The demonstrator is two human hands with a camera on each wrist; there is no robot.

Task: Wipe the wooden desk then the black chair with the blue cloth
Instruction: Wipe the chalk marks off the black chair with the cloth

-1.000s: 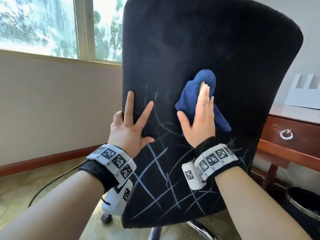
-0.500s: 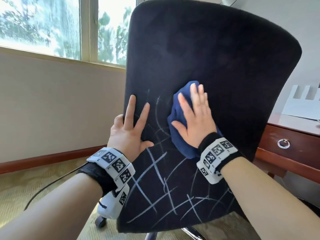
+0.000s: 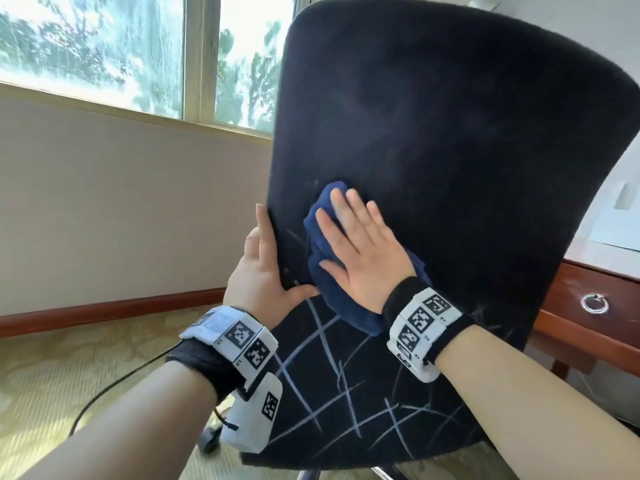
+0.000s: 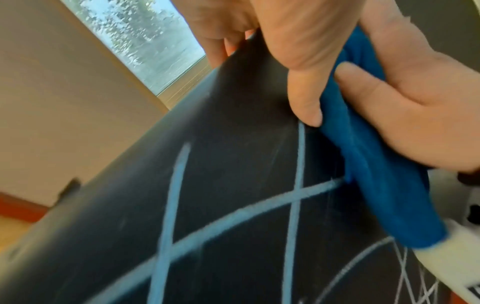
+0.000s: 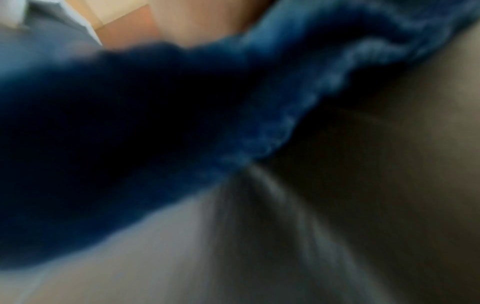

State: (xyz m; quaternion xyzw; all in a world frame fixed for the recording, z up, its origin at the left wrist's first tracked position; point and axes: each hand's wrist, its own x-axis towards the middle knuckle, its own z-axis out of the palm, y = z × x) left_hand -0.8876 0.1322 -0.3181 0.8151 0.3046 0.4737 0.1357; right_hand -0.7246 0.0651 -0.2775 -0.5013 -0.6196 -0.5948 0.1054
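Right hand (image 3: 360, 251), fingers flat and slightly apart, presses cloth (image 3: 346, 306) on chair (image 3: 450, 150) back; left hand (image 3: 258, 271) clamps its left edge, thumb in front; risk: chalk lines (image 3: 322, 386) below smear if cloth bunches

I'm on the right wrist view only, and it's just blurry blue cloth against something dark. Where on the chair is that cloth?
Observer: The right hand presses the blue cloth flat against the black chair backrest, at mid-height near its left edge.
Operator: What is the other hand doing?
Observer: The left hand grips the backrest's left edge, with the thumb on the front face and the fingers round the back.
Operator: Any marks to wipe?
Observer: Yes, pale chalk lines criss-cross the lower backrest, below the cloth.
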